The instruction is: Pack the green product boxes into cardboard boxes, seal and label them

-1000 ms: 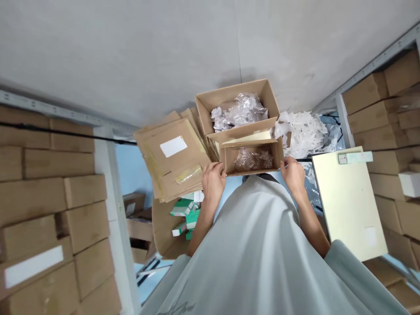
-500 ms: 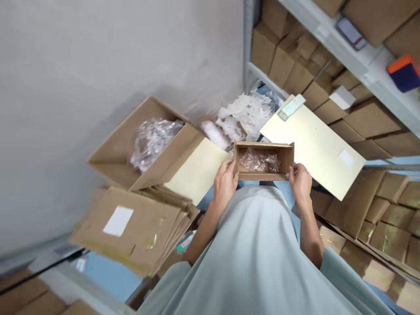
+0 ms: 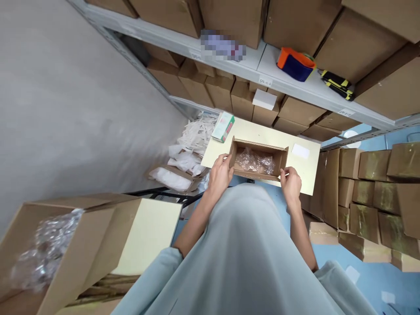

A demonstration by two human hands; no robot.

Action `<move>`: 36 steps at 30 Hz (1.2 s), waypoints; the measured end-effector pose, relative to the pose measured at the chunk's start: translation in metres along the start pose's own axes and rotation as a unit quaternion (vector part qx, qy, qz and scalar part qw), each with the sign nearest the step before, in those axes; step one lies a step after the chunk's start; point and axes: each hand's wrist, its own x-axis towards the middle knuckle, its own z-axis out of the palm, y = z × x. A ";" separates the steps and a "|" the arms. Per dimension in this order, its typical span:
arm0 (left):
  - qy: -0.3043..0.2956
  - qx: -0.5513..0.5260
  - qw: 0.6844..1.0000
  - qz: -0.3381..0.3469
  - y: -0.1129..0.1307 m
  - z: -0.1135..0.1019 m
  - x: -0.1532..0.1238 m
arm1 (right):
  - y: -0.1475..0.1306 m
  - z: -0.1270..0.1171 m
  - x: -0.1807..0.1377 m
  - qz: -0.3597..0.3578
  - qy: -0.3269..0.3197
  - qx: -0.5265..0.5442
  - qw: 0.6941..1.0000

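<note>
A small open cardboard box is held in front of my chest by both hands. My left hand grips its left end and my right hand grips its right end. Clear plastic bags lie inside the box. Under the box lies a pale yellow flat sheet with a small green and white carton on its far left corner and a white label on its right.
A metal shelf ahead carries brown cartons, an orange and blue item and a black and yellow tool. Stacked cartons fill the right. A large open box of plastic bags sits lower left. White packets are piled by the wall.
I have turned to the right with the small box in both hands. The large open box has slid to the lower left, and the shelf now faces me.
</note>
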 end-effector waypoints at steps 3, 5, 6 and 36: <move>-0.010 0.004 1.000 0.007 0.011 0.012 0.035 | 0.006 -0.002 0.031 0.015 -0.010 0.005 1.000; -0.020 0.005 1.000 0.005 0.014 0.016 0.051 | 0.007 -0.001 0.045 0.027 -0.017 0.010 0.999; -0.025 0.004 1.000 0.002 0.014 0.017 0.057 | 0.007 0.000 0.051 0.032 -0.021 0.014 0.999; -0.055 -0.130 0.954 -0.265 -0.117 0.011 0.189 | -0.086 -0.052 0.011 0.131 0.090 0.041 0.986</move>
